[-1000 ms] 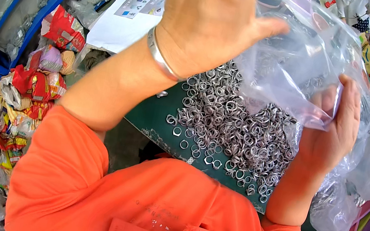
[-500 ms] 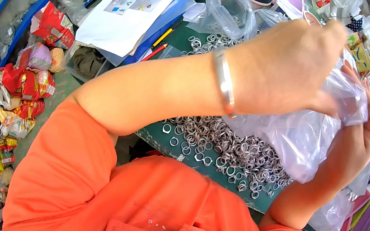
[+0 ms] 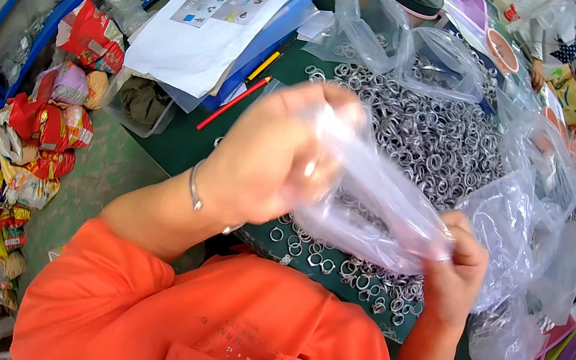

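A clear plastic bag is stretched between my two hands above the green table. My left hand, with a metal bangle at the wrist, is closed on the bag's left end and somewhat blurred. At the other end my right hand pinches the bag between thumb and fingers. Nothing shows inside the bag. Under and behind it spreads a large pile of thin metal ring nuts; several loose ones lie along the near table edge.
More clear bags lie to the right, others at the back. Papers on a blue folder, a red pencil and a plastic tub with a cloth are at left. Another person's hand shows far right.
Both hands have come down from the upper right. My left hand has moved left, away from the right one, and the bag is now drawn out between them.
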`<state>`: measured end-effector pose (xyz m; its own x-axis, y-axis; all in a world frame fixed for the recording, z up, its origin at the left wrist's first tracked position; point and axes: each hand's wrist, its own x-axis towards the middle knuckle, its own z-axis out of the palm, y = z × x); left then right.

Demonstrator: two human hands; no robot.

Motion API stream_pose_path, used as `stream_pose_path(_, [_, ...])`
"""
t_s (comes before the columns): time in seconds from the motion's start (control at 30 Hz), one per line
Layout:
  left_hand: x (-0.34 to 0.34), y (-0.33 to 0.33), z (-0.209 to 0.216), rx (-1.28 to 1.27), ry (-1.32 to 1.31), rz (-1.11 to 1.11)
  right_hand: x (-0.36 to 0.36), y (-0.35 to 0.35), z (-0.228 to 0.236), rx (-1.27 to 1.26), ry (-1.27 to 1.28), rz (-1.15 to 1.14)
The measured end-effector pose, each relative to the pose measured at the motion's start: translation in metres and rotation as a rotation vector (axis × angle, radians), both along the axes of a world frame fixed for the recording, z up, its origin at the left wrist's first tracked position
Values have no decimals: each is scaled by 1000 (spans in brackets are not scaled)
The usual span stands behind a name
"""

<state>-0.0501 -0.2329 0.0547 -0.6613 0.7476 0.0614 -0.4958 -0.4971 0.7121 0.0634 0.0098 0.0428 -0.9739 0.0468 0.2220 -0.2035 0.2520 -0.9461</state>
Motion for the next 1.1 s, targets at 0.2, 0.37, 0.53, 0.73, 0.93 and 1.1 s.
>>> stream_pose_path(0.2, [26,-17,-16,-347,24,-155,8,-15,-7,-1062,-234,-446])
stream_pose_path(0.37, [32,-30,-50,348,-300,-256,13,10,-43,-1065,-110,249])
stream_pose_path(0.53, [26,-37,-16,-479,199,294,-50,-14,4,-926,-157,86])
stream_pose_path(0.73, [-35,-70,11,-32,-69,628,-188,-47,-54,461,40,56])
stream_pose_path(0.93, [-63,-50,-3,-58,-83,627,-253,-135,-113,901,92,175])
stream_pose_path(1.1, [-73,-44,-17,-112,-96,731,-237,-139,-123,1243,-12,152])
